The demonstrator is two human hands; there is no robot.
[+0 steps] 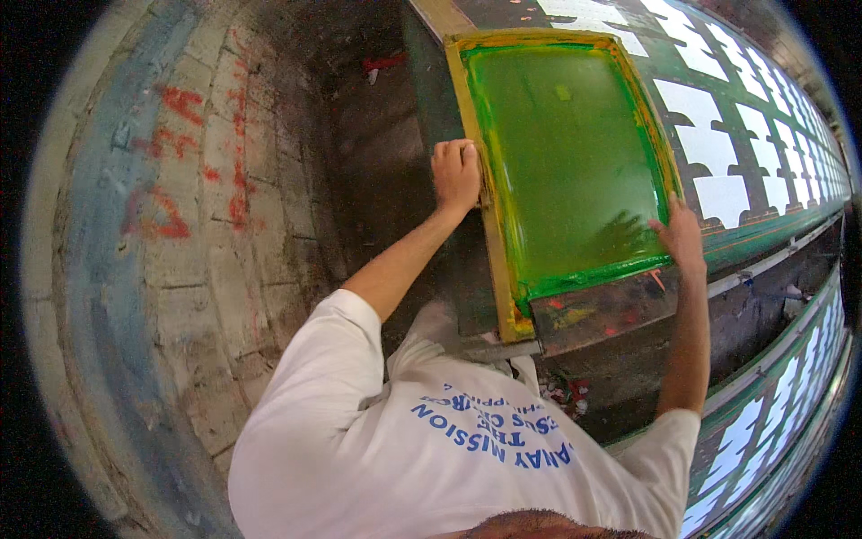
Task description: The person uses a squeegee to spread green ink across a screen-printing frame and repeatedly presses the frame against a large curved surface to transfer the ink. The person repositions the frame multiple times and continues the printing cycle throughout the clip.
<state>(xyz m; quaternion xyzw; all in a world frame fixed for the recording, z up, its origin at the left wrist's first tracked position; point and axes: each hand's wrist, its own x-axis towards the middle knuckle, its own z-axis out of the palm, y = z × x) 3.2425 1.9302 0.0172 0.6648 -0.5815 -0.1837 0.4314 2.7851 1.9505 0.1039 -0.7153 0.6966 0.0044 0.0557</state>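
Head view: left hand [456,172] curled tight around the left rail of a wooden printing frame [495,260] with green-inked mesh, lying flat on a long green tabletop [763,235]. Right hand [680,235] gripping the frame's right rail, fingers over the edge. White printed sheets [718,144] just beyond. Brick floor [224,225] left.

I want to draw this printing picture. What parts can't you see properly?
- Head view: the table under the green screen frame is covered by it.
- Left hand: fingertips curl over the frame edge, hidden.
- Right hand: palm hidden, facing down.
- White pieces: far ones too small.
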